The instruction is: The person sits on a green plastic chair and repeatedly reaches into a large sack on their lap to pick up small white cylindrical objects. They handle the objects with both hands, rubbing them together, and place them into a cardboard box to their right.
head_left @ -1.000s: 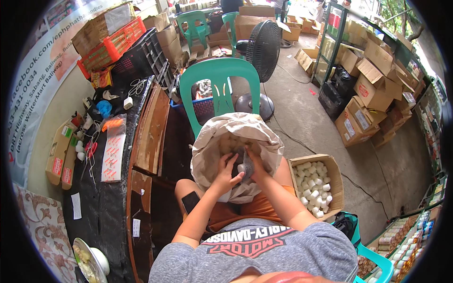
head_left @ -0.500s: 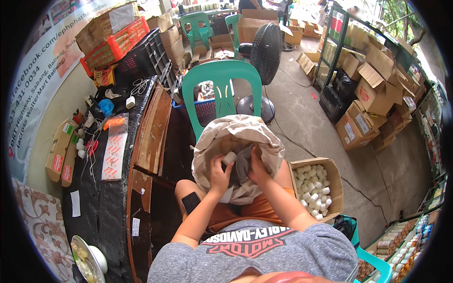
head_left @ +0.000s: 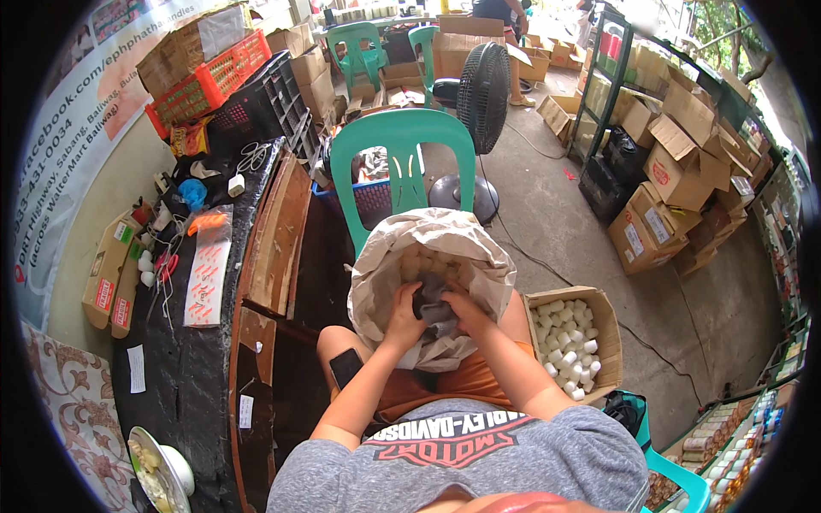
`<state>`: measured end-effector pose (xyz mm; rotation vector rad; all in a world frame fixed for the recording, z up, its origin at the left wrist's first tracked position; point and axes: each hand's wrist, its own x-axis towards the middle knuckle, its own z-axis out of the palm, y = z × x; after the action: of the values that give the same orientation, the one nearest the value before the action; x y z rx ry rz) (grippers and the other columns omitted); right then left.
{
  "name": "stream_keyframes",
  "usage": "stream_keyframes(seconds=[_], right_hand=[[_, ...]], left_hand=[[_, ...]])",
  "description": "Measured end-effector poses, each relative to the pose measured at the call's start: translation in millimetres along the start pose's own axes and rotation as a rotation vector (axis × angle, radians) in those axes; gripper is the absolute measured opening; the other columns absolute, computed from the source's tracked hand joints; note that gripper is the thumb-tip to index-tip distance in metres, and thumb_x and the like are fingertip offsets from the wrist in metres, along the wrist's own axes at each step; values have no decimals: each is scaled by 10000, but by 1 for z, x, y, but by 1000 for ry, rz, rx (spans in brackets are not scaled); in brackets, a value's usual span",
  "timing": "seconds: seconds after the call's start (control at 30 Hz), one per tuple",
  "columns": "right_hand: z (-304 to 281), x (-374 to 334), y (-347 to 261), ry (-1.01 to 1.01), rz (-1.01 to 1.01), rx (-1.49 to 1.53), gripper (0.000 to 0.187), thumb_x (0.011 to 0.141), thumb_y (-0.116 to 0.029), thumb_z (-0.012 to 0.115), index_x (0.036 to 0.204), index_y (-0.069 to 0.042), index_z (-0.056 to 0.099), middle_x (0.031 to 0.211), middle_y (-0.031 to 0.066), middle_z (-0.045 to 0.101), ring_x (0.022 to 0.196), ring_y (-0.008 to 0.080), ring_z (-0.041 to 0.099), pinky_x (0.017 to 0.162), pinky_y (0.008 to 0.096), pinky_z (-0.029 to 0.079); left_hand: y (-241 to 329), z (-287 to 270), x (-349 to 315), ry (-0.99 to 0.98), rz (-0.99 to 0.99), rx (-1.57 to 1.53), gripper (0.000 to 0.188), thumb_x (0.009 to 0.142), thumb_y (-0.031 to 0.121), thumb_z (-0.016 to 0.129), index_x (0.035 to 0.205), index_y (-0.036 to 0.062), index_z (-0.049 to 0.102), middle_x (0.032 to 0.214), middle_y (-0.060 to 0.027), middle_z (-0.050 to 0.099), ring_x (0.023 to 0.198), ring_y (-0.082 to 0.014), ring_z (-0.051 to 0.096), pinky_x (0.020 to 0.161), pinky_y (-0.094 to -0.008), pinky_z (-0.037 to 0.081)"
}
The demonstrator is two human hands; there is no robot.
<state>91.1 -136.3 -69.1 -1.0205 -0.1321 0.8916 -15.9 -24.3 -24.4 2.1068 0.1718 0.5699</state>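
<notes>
A large crumpled brown paper sack (head_left: 376, 248) stands open between my legs, its rim folded outward. Several short cream cylinders (head_left: 421, 262), looking like candles, lie inside it. Over the sack's mouth, my left hand (head_left: 405, 318) and my right hand (head_left: 466, 311) both close on a dark grey cloth (head_left: 436, 318). The cloth is bunched between them, and any cylinder within it is hidden. A phone (head_left: 345, 368) rests on my left thigh.
Right of my legs, a cardboard box (head_left: 607, 342) holds many white cylinders. A green plastic chair (head_left: 342, 158) stands just beyond the sack, near a black fan (head_left: 483, 98). On the left runs a black-covered table (head_left: 184, 368). A cable (head_left: 547, 269) crosses the floor.
My hands have come together in the sack's mouth. The cream cylinder in my left hand no longer shows, and the cloth now lies between both hands. A person at the back has shifted.
</notes>
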Motion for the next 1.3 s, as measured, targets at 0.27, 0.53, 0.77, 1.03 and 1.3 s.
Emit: stream_keyframes(seconds=[0.27,0.53,0.77,1.03,1.3], right_hand=[[-30,32,41,216,-134,-265,221,889,-150,451,1039,-28,558,913,78,600,807,161,574,703,296,473],[12,1,6,344,-120,-44,259,902,-220,440,1057,-32,529,877,70,563,769,167,546,658,316,451],[8,-4,-4,32,157,206,293,887,-292,475,1070,-74,547,914,56,595,784,175,574,694,309,479],[4,-1,1,98,61,202,255,879,-278,500,987,-61,578,851,36,609,723,143,580,657,278,477],[9,2,5,171,-109,-104,243,866,-247,539,939,-24,601,800,37,596,686,114,555,614,254,442]], left_hand=[[-1,-2,-2,-104,29,111,559,605,29,665,1128,28,469,1141,-160,435,1047,-340,476,905,-369,400],[-5,-1,-4,-195,27,-128,527,600,33,668,1106,43,523,1118,-127,475,995,-284,520,855,-331,435],[-15,-5,-2,-65,45,-30,693,600,48,740,1240,84,477,1196,-131,446,1132,-290,441,959,-339,362],[-15,-2,-3,26,-10,60,670,588,89,762,1201,116,491,1258,-139,327,1173,-328,317,983,-390,313],[-15,0,-7,7,116,102,470,618,47,685,1076,86,582,1188,-118,405,1093,-301,380,934,-377,338]])
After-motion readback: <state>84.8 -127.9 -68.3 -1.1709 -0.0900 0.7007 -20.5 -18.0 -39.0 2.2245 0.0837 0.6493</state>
